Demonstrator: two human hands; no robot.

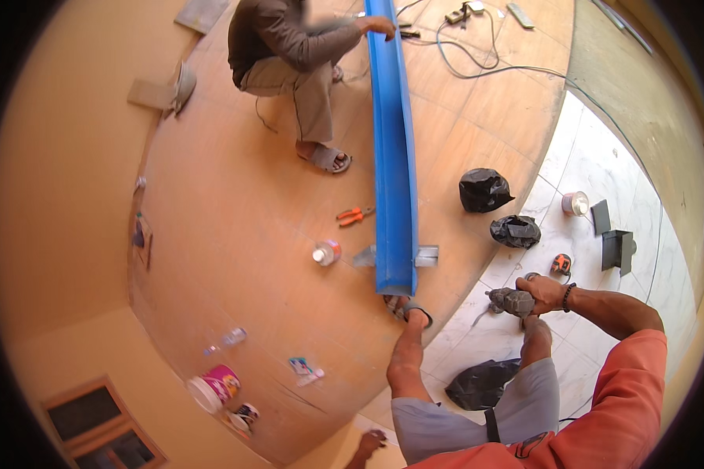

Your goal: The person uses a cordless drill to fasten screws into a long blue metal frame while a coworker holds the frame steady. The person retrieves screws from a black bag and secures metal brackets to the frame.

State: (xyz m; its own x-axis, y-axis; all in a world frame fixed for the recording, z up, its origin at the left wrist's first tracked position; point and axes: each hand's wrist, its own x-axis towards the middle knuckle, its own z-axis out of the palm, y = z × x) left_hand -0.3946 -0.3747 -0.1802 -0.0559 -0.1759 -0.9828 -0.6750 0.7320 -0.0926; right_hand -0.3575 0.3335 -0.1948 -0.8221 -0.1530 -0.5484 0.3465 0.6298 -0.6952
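My right hand (pixel 549 294) is wrapped round a grey, dusty power drill (pixel 511 302), held above the tiles in front of my right knee. Low in the view, my left hand (pixel 371 442) has curled fingers; anything inside them is too small to make out. A long blue U-shaped metal channel (pixel 393 172) stretches away from beside my left foot, its near end lying over a grey metal piece (pixel 427 255). At the far end a squatting person (pixel 289 47) rests a hand on the channel. An orange and black tape measure (pixel 561 264) lies beyond my right hand.
Orange-handled pliers (pixel 353 216) and a can (pixel 327 252) are left of the channel. Black plastic bags (pixel 485 190), another can (pixel 576 204) and a dark metal box (pixel 618 252) are on the right. Cables (pixel 516 69) cross the far floor; a pink-white bucket (pixel 214 388) lies lower left.
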